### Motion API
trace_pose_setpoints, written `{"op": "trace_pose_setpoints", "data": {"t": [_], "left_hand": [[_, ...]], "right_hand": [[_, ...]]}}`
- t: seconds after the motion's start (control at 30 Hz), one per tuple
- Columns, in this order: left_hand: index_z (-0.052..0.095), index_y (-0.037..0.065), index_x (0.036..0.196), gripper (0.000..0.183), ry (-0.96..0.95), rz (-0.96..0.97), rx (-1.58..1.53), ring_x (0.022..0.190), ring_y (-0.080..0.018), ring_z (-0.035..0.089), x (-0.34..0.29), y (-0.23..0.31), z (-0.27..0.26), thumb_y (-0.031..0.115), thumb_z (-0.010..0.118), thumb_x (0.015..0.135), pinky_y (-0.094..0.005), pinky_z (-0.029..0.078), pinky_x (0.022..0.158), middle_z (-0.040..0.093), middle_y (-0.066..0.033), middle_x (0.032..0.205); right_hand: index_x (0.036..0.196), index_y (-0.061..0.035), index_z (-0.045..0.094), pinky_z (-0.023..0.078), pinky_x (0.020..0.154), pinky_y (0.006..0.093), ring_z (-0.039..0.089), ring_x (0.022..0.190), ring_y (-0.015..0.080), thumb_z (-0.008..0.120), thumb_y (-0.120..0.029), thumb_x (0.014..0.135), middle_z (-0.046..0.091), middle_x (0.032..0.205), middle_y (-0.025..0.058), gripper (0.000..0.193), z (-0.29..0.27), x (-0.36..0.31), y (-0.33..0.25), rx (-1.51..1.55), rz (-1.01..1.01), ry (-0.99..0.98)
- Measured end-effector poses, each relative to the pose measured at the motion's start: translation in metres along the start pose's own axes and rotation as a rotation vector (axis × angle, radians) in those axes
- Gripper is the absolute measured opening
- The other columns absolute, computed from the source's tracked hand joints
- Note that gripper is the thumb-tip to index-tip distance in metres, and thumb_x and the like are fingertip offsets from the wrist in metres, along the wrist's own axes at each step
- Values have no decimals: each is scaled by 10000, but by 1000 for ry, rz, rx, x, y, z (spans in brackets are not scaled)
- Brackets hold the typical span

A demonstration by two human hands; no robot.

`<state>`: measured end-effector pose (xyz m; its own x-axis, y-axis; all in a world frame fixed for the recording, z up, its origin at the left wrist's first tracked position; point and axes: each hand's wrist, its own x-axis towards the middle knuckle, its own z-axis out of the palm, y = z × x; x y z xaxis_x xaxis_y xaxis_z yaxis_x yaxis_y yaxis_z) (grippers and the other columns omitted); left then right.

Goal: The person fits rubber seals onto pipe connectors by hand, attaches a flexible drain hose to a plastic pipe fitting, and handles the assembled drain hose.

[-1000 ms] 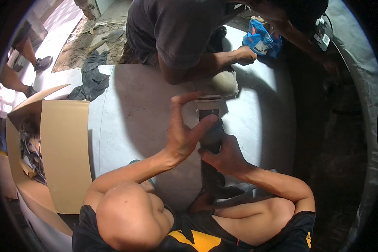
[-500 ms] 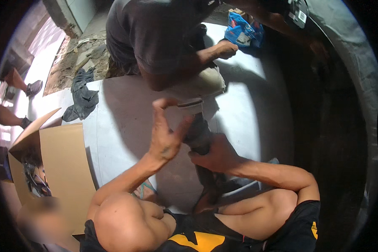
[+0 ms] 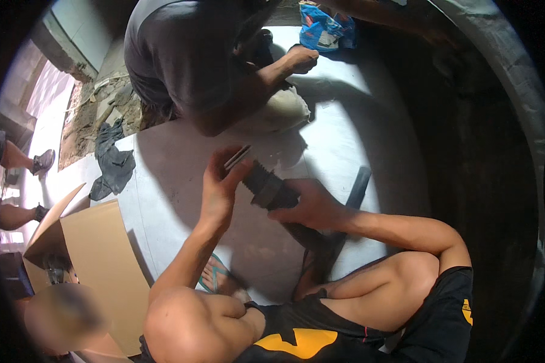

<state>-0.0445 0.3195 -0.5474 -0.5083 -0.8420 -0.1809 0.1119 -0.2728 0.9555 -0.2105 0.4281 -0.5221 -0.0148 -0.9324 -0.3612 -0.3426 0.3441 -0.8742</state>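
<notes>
My right hand (image 3: 316, 204) is closed around a dark tubular fitting (image 3: 264, 181) with a ridged, thread-like end and a wider collar. Its ridged end tilts up and left toward my left hand (image 3: 220, 181). Between the thumb and fingers of that left hand is a thin flat ring or disc (image 3: 237, 156), seen nearly edge-on, close to the fitting's end. Whether the two pieces touch I cannot tell. Below my right hand the fitting's dark body runs down toward my legs, partly hidden. A dark pipe (image 3: 358, 186) slants behind my right wrist.
Across from me a person in a grey shirt (image 3: 188, 54) crouches, one hand (image 3: 301, 59) closed. A blue plastic bag (image 3: 327, 27) lies past that hand. On my left are an open cardboard box (image 3: 103, 254), a dark cloth (image 3: 114, 166), rubble (image 3: 106, 100) and another person's legs (image 3: 18, 156).
The ring in my left hand has turned from nearly level to a steep slant. The fitting has tipped leftward, and more of the dark pipe shows. The whole view has shifted somewhat.
</notes>
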Motion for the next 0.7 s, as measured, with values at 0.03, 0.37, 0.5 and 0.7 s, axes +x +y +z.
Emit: {"op": "trace_pose_setpoints", "data": {"t": [0.03, 0.37, 0.5, 0.7], "left_hand": [[497, -8, 1273, 451, 31, -66, -96, 1063, -168, 544, -2, -2, -1, 208, 665, 914, -324, 416, 968, 596, -102, 1122], [571, -31, 1207, 573, -145, 128, 187, 1068, -208, 568, -4, 5, -3, 422, 662, 868, -358, 424, 961, 616, -127, 1144], [612, -36, 1144, 606, -210, 195, 449, 1031, -240, 601, -8, 14, -27, 353, 753, 702, -365, 446, 948, 629, -140, 1093], [653, -23, 1059, 433, -247, 296, 727, 985, -304, 600, -16, 32, -9, 167, 703, 673, -386, 448, 939, 604, -149, 1027]], "right_hand": [[895, 13, 645, 502, 651, 347, 631, 678, 187, 790, -279, 722, 659, 740, 116, 369, 1, 1, 1, 9, 10, -8], [979, 10, 634, 518, 743, 380, 668, 786, 272, 778, -232, 723, 686, 874, 167, 380, 2, 8, 38, -98, -299, -3], [980, 12, 626, 513, 759, 409, 672, 810, 274, 772, -216, 721, 686, 875, 176, 375, 5, 10, 42, -167, -331, -35], [908, 4, 631, 505, 732, 418, 664, 745, 276, 767, -194, 693, 680, 797, 154, 323, 1, -7, 51, -201, -217, -85]]}}
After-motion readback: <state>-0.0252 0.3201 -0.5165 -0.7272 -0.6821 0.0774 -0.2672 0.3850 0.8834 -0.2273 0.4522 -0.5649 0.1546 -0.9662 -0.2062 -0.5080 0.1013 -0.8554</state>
